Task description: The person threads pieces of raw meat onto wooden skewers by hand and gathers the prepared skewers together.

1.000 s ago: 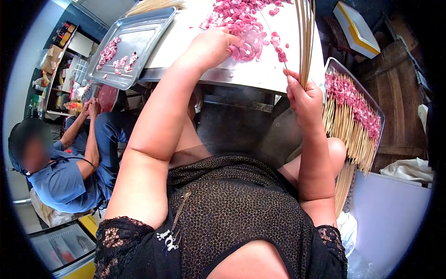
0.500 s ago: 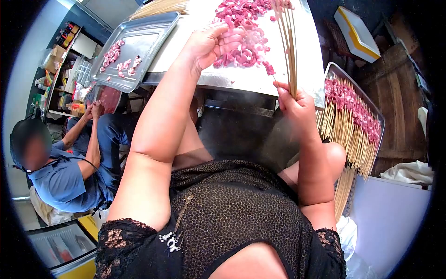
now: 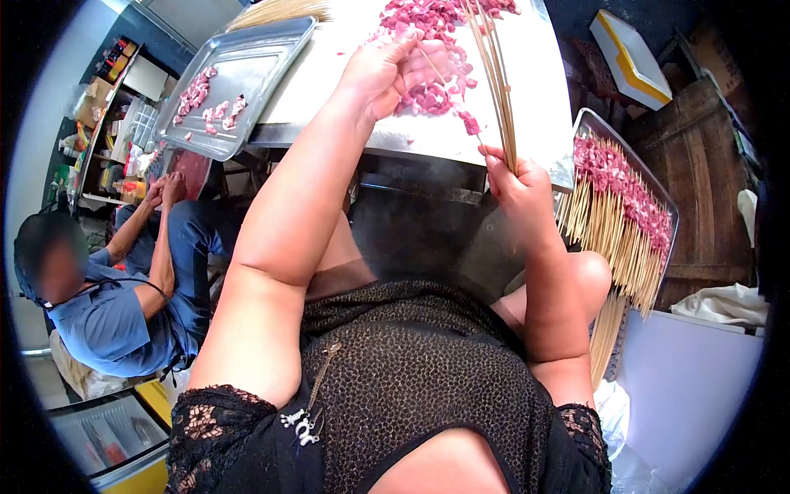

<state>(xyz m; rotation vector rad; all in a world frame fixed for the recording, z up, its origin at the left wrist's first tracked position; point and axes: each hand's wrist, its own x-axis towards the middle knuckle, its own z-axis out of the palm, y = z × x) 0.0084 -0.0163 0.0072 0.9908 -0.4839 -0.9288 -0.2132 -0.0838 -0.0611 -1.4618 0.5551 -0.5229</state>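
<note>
We see a smooth, pale worktable (image 3: 535, 103) with a bright sheen. On it, the raw meat (image 3: 448, 49) looks moist and glossy; over its near edge, the wooden sticks (image 3: 497, 74) appear slim, smooth and rather matt. Left of the worktable we notice a shiny metal tray (image 3: 255, 70); right of it, a second tray (image 3: 586, 113) with a metallic rim, then a rough, dull wooden board (image 3: 706, 165). Nearer us than the worktable, a speckled cloth top (image 3: 444, 354) has openwork lace sleeves (image 3: 220, 424) and a glinting, metal-looking pendant (image 3: 306, 430).
</note>
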